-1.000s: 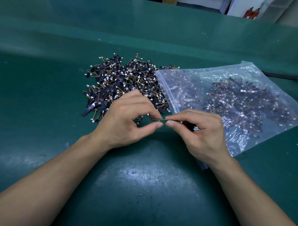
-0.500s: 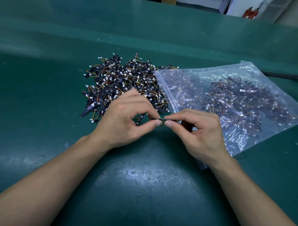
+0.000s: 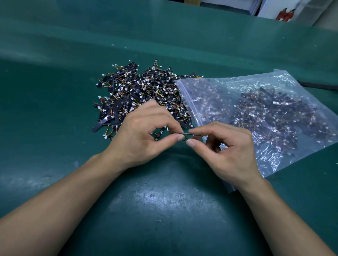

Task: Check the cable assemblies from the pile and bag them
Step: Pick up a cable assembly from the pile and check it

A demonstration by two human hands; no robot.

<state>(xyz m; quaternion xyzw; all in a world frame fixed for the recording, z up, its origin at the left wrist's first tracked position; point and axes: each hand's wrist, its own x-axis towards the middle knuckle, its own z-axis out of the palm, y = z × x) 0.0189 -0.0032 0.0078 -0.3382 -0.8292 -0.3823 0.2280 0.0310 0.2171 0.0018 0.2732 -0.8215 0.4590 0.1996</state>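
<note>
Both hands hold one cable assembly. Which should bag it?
Probably the right hand: it pinches the cable assembly at the edge of the bag; the left hand sits by the pile.

A dark green matte mat covers the whole work table. Its near middle carries a pale, scuffed sheen where light reflects, and a second worn, whitish patch lies at the near left. Farther off, the mat rises in a broad soft ridge running left to right. A thin black strip lies at the far right edge. Beyond the table's far side stand white panels, two red cylinders and a brown cardboard box.
</note>
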